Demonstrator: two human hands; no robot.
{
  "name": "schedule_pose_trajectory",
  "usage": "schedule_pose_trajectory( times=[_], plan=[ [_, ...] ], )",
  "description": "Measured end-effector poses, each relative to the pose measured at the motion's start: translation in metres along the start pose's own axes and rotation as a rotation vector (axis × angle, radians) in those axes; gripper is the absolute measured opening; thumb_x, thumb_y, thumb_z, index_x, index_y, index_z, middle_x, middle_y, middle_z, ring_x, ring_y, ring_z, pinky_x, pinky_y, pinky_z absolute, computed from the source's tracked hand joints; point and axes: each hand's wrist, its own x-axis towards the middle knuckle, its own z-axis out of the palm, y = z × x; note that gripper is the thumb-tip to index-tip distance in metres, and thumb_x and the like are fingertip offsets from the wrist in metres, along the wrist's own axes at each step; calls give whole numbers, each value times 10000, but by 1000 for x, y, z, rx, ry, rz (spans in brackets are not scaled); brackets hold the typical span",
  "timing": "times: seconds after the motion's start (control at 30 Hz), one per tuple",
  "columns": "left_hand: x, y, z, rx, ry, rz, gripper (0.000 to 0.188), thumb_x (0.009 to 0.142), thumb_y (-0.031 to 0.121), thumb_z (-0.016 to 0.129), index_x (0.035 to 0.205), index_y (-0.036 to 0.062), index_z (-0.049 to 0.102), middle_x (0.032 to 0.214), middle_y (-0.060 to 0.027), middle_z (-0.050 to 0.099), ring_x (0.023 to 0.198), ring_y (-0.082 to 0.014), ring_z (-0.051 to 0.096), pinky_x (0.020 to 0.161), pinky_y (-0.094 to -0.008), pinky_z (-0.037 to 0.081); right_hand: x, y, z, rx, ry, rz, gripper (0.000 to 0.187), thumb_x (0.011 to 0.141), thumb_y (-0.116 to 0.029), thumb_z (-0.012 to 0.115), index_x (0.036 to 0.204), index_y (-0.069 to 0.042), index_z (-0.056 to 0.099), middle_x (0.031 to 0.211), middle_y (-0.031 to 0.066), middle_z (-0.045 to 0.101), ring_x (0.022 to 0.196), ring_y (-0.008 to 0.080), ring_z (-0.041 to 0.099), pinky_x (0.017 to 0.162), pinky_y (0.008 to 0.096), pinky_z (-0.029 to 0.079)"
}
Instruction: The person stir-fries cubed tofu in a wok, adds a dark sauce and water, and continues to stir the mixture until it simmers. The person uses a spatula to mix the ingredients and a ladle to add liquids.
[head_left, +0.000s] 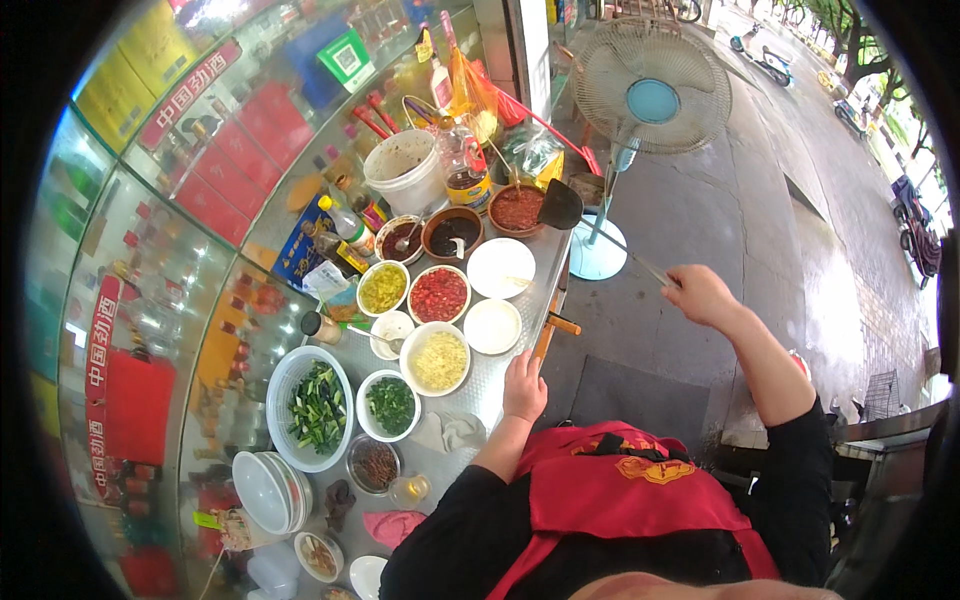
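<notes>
My right hand (698, 294) is closed round the far end of a long-handled ladle (560, 205). Its dark head is over the table's right edge, beside a brown bowl of red chili sauce (518, 209). My left hand (524, 388) lies on the edge of the metal table (484, 374), fingers stretched out and holding nothing. Near it are a bowl of minced garlic (437, 362), a white bowl (493, 327) and a crumpled cloth (447, 432). Farther off stand a white plate (501, 268), chopped red chilies (439, 294) and a bowl of dark sauce (452, 234).
Chopped greens fill a large basin (312, 409) and a smaller bowl (389, 405) on the left. A white bucket (405, 170) and an oil bottle (463, 160) stand at the back. Beyond the table's right side is a standing fan (652, 100). A glass cabinet (160, 280) lines the left.
</notes>
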Motion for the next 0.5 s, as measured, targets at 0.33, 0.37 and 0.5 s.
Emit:
schedule_pose_trajectory(
  times=[0.33,0.37,0.5],
  plan=[
    [0,-3,-7,-14,-39,-23,442,683,52,615,1110,-6,516,1240,-164,435,1141,-340,422,977,-421,354,73,-47,-17,-259,-68,-39,258,811,-213,554,855,30,629,837,194,630,824,336,602,733,417,473],
    [1,-3,-7,-18,-37,-17,441,683,52,614,1109,-7,516,1240,-165,436,1140,-340,423,976,-420,354,78,-48,-13,-232,-75,-47,255,813,-204,549,840,38,625,810,193,629,781,325,612,703,411,481],
    [0,-3,-7,-20,-24,-22,435,682,52,612,1102,-8,518,1236,-168,440,1134,-339,428,975,-418,354,87,-48,-9,90,-213,75,234,822,-168,539,776,53,600,671,158,601,551,244,598,535,368,489]
  ],
)
